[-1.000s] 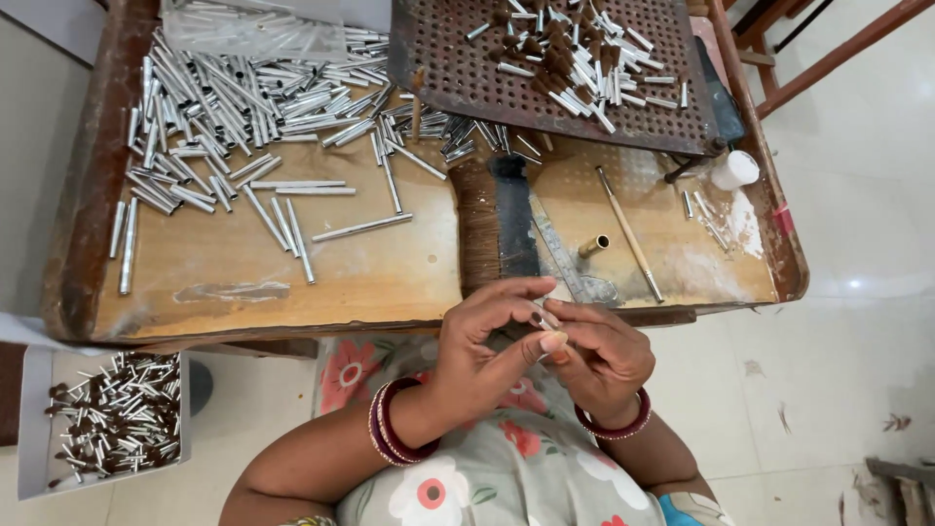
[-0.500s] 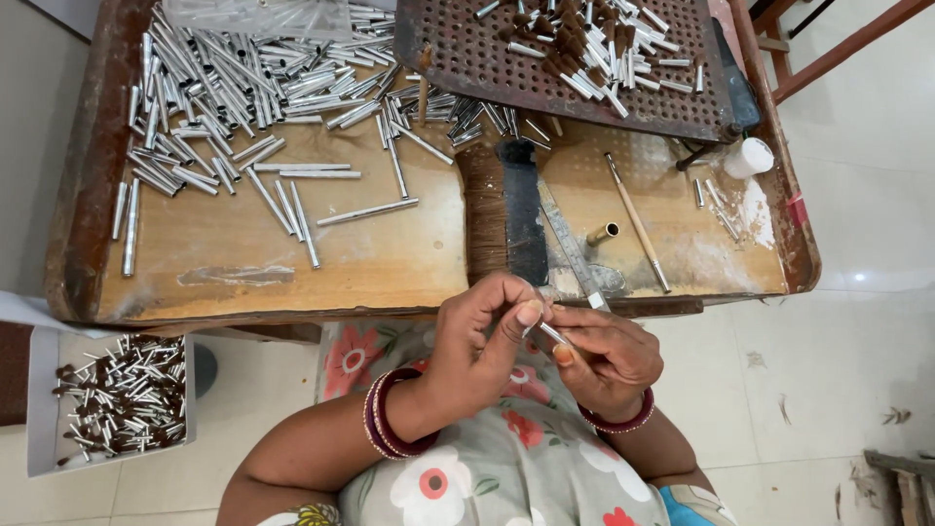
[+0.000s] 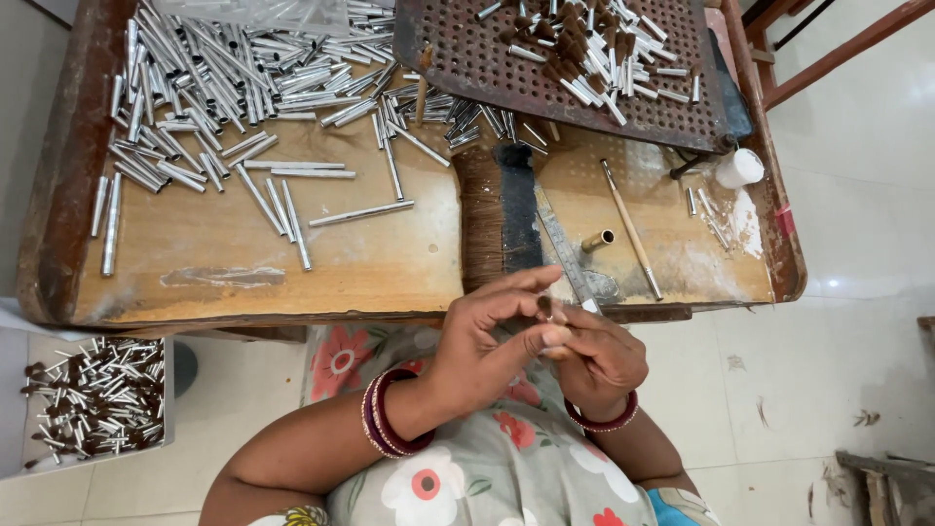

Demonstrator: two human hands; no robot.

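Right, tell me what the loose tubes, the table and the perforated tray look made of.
Tubes: likely metal, bright silvery sheen.
Table: wood, worn yellow-brown grain with a darker raised rim.
Perforated tray: rusty brown, regular holes; probably metal, though unclear.

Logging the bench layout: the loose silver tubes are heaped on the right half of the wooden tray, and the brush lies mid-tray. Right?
Not quite. In the head view the loose silver tubes are heaped on the left half of the wooden tray; the brush does lie mid-tray.

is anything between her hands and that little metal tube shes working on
Nothing visible. The left hand and right hand meet just below the wooden tray's near edge, fingertips pinching the small metal tube directly between them.
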